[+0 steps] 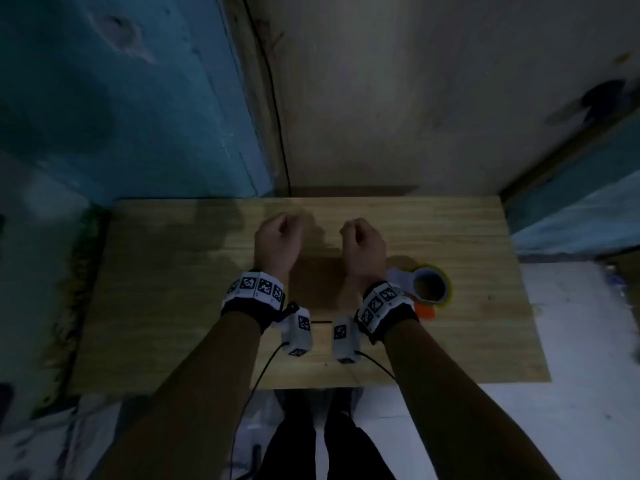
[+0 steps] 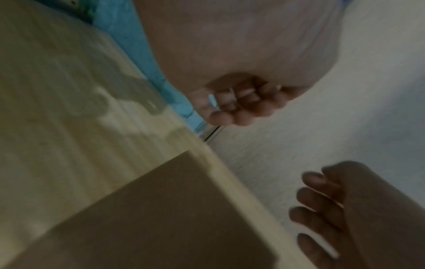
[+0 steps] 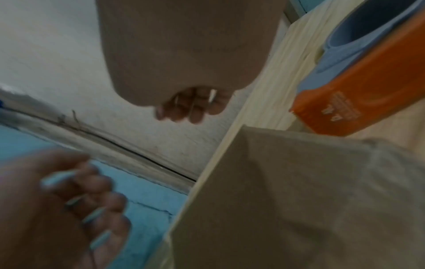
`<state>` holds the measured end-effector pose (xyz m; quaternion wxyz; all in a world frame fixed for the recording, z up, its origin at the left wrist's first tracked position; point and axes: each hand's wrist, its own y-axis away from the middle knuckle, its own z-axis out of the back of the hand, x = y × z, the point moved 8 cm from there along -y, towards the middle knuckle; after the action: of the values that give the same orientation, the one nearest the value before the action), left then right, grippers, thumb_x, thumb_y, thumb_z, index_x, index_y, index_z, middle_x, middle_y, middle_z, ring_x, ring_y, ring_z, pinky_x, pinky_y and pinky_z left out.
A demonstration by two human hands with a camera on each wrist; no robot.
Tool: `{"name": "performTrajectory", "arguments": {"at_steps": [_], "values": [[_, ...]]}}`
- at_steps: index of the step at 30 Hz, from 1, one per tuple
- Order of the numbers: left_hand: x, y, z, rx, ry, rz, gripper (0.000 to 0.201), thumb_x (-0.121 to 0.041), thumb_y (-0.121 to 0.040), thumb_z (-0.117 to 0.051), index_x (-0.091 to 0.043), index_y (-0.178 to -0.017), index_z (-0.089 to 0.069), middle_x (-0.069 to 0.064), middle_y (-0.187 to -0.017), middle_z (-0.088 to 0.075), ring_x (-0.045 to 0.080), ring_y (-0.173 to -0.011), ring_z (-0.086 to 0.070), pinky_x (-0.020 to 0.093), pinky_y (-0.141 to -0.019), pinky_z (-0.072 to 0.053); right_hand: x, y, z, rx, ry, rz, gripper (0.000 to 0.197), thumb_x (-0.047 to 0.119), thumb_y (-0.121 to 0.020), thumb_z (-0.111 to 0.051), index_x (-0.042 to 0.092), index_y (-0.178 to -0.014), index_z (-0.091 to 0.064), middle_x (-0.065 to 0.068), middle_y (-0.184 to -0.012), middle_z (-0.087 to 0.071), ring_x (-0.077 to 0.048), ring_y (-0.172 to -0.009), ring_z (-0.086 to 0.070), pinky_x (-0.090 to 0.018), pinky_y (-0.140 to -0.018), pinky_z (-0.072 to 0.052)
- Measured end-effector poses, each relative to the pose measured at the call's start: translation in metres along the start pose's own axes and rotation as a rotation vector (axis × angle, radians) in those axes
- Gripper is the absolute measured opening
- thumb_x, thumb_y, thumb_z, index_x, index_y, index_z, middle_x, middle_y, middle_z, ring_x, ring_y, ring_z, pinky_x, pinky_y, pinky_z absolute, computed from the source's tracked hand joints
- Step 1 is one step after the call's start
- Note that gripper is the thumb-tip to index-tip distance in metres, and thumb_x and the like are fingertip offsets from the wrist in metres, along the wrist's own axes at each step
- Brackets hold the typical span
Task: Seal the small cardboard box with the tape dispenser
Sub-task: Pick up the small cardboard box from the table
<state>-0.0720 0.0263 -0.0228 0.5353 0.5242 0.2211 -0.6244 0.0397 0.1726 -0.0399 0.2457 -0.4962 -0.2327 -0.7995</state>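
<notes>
The one small cardboard box point(image 1: 317, 277) lay on the desk point(image 1: 166, 306) between the wrists, probably light and stiff, best steadied by its sides, the one tape dispenser point(image 1: 427, 287) just right of it, while left hand point(image 1: 277, 242) and right hand point(image 1: 363, 245) hovered with fingers curled, empty

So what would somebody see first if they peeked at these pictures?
Two fists, the left hand and right hand, raised side by side over the wooden table, holding nothing. Below and between them sits the small cardboard box. The orange tape dispenser lies beside the right wrist.
</notes>
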Motion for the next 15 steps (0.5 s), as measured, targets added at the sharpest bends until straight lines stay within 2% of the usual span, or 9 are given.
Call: {"name": "performTrajectory", "arguments": {"at_steps": [2,3,4,6,9,12,15], "values": [[0.016,-0.002,0.0,0.0,-0.181,0.057,0.017,-0.031,-0.088,-0.055,-0.017,-0.08,-0.06,0.007,-0.086,-0.065,0.018,-0.076,-0.06,0.026,-0.063,-0.043,-0.012,0.0,-0.002,0.04,0.167,-0.068,0.02,0.025,-0.099,-0.052,0.011,-0.105,-0.064,-0.011,-0.107,-0.063,-0.024,-0.096,-0.059,-0.032,-0.077,-0.046],[0.029,-0.004,-0.001,0.022,-0.258,0.118,0.016,-0.034,-0.087,-0.056,-0.02,-0.093,-0.062,0.004,-0.102,-0.065,0.02,-0.089,-0.062,0.027,-0.068,-0.044,-0.022,0.0,-0.004,0.075,0.238,-0.105,0.024,0.028,-0.098,-0.054,0.013,-0.115,-0.062,-0.012,-0.119,-0.058,-0.027,-0.107,-0.057,-0.035,-0.086,-0.048],[0.042,-0.003,-0.003,0.075,-0.308,0.19,0.023,-0.036,-0.088,-0.056,-0.023,-0.106,-0.061,0.004,-0.115,-0.061,0.023,-0.099,-0.061,0.028,-0.072,-0.044,-0.03,0.003,-0.006,0.122,0.296,-0.154,0.03,0.031,-0.098,-0.054,0.016,-0.123,-0.059,-0.013,-0.128,-0.053,-0.03,-0.115,-0.054,-0.039,-0.093,-0.048],[0.057,0.002,-0.007,0.152,-0.361,0.275,0.039,-0.037,-0.09,-0.054,-0.021,-0.125,-0.054,0.007,-0.131,-0.055,0.028,-0.112,-0.057,0.03,-0.08,-0.044,-0.044,0.008,-0.007,0.175,0.356,-0.242,0.039,0.038,-0.098,-0.052,0.02,-0.132,-0.052,-0.014,-0.137,-0.046,-0.034,-0.122,-0.05,-0.044,-0.1,-0.045],[0.068,0.011,-0.015,0.231,-0.276,0.358,0.049,-0.036,-0.094,-0.051,-0.016,-0.138,-0.046,0.008,-0.137,-0.052,0.028,-0.118,-0.053,0.033,-0.095,-0.045,-0.049,0.01,-0.008,0.234,0.346,-0.306,0.046,0.042,-0.099,-0.049,0.021,-0.139,-0.045,-0.015,-0.142,-0.044,-0.034,-0.12,-0.055,-0.041,-0.095,-0.046],[0.071,0.015,-0.018,0.228,-0.142,0.415,0.043,-0.037,-0.097,-0.049,-0.017,-0.135,-0.051,0.005,-0.127,-0.056,0.024,-0.107,-0.054,0.029,-0.086,-0.041,-0.045,0.008,-0.011,0.273,0.348,-0.341,0.05,0.044,-0.1,-0.048,0.019,-0.144,-0.041,-0.015,-0.137,-0.053,-0.033,-0.109,-0.06,-0.035,-0.082,-0.048],[0.073,0.015,-0.019,0.213,-0.077,0.456,0.043,-0.041,-0.094,-0.052,-0.021,-0.131,-0.055,0.004,-0.131,-0.055,0.027,-0.115,-0.054,0.029,-0.084,-0.04,-0.049,0.012,-0.016,0.34,0.348,-0.441,0.054,0.043,-0.102,-0.046,0.017,-0.149,-0.037,-0.014,-0.13,-0.06,-0.024,-0.087,-0.057,-0.029,-0.068,-0.045]]}}
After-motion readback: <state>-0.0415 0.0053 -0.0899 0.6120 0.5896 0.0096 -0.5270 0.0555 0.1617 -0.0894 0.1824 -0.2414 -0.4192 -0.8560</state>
